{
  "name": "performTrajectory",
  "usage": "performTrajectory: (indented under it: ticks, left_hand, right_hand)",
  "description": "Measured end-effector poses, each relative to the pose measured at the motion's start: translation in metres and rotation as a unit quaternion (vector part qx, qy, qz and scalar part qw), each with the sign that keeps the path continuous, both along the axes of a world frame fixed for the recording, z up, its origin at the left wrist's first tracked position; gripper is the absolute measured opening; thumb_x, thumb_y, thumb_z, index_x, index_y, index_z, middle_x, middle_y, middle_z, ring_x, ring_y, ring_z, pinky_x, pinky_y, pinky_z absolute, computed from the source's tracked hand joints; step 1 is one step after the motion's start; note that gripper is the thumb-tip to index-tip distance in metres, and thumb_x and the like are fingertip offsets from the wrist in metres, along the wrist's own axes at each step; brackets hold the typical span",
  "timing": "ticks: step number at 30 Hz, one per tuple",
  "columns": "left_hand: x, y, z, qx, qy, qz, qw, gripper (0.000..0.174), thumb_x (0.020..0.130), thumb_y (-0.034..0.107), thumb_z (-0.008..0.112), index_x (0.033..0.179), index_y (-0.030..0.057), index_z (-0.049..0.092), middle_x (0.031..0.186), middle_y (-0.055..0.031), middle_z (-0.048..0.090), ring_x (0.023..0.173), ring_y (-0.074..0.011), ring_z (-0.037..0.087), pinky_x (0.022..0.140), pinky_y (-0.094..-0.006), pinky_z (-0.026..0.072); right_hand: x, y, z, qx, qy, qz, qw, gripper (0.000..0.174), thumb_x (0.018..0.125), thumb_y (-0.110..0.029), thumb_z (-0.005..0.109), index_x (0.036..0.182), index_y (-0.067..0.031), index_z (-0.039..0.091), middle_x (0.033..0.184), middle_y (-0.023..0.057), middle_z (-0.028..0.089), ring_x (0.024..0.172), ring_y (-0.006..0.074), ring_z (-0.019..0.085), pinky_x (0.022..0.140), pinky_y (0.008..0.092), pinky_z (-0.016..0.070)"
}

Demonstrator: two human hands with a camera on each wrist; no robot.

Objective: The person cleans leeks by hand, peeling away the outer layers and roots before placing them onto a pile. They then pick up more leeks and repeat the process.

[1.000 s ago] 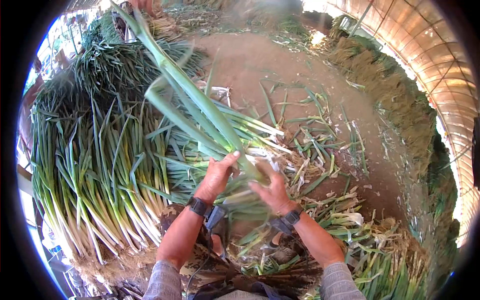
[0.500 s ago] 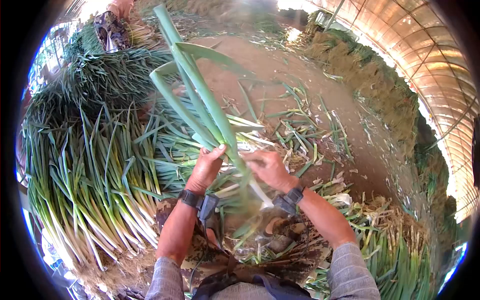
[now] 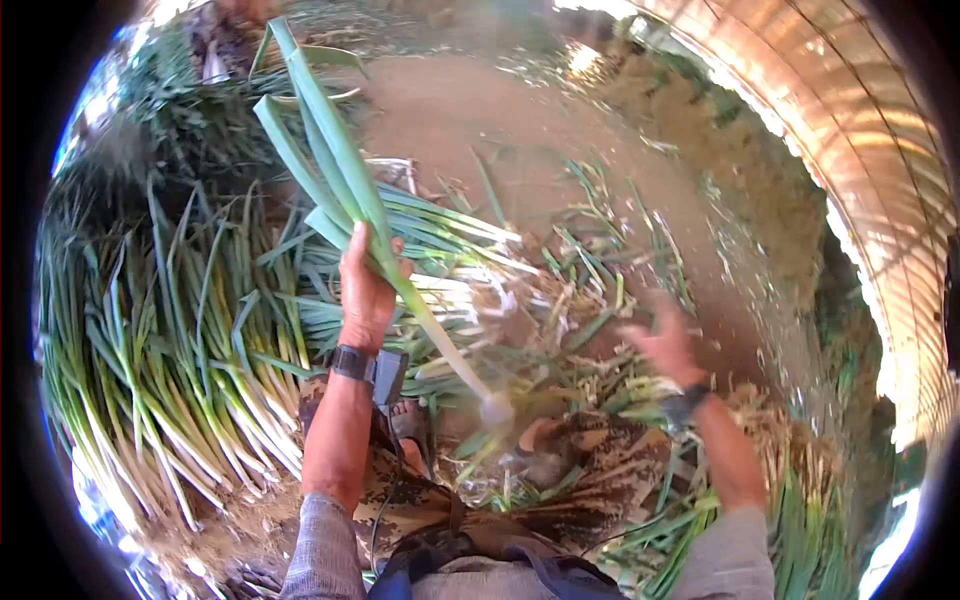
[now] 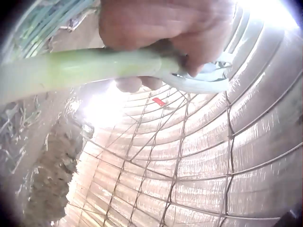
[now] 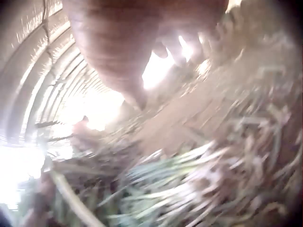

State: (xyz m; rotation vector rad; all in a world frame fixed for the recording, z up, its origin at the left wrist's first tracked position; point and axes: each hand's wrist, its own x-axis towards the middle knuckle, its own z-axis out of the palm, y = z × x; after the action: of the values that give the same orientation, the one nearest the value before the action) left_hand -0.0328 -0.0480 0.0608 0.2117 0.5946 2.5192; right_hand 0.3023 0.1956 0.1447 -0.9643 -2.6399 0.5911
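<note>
My left hand (image 3: 367, 290) grips a large green onion (image 3: 437, 330) around its stalk, thumb lying along it. The green leaves point up and away, and the pale root end hangs down toward my lap, blurred. In the left wrist view the fingers (image 4: 137, 23) wrap over the pale green stalk (image 4: 94, 65). My right hand (image 3: 665, 345) is off to the right, away from the onion, blurred with its fingers spread and nothing in them. Below and behind the held onion lies a loose pile of trimmed green onions (image 3: 460, 225).
A dense row of green onions (image 3: 150, 360) stands along the left. Peeled leaf scraps (image 3: 600, 260) litter the dirt floor (image 3: 440, 110). More green onions (image 3: 810, 520) lie at the lower right. A curved, ribbed roof (image 3: 850, 150) arches over the right side.
My right hand has left the onion's stalk and swung out to the right. My left hand has moved left with the onion, whose lower stalk now shows bare and pale.
</note>
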Motion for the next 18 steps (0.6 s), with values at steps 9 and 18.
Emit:
performTrajectory:
  ticks: [9,18]
  left_hand:
    - [0.06,0.015,-0.043,-0.093,0.055,-0.126,0.986,0.024,0.099,0.033,0.054,0.096,0.0093,0.052,0.063,0.0006,0.044,0.057,-0.0118,0.044,0.051,-0.0309,0.0398]
    - [-0.009,0.004,-0.092,-0.121,-0.129,-0.101,0.979,0.029,0.101,0.036,0.052,0.08,0.0168,0.045,0.056,0.0075,0.027,0.043,-0.0078,0.028,0.038,-0.0285,0.0301]
  right_hand:
    - [-0.122,-0.134,-0.151,-0.211,0.023,0.246,0.946,0.036,0.092,-0.03,0.064,0.111,0.0003,0.058,0.078,0.014,0.065,0.065,0.0274,0.064,0.066,0.0404,0.0534]
    - [-0.095,-0.173,-0.128,-0.732,-0.01,0.115,0.672,0.024,0.096,-0.026,0.059,0.081,-0.012,0.047,0.057,-0.0065,0.039,0.042,0.0025,0.031,0.034,0.0216,0.0241]
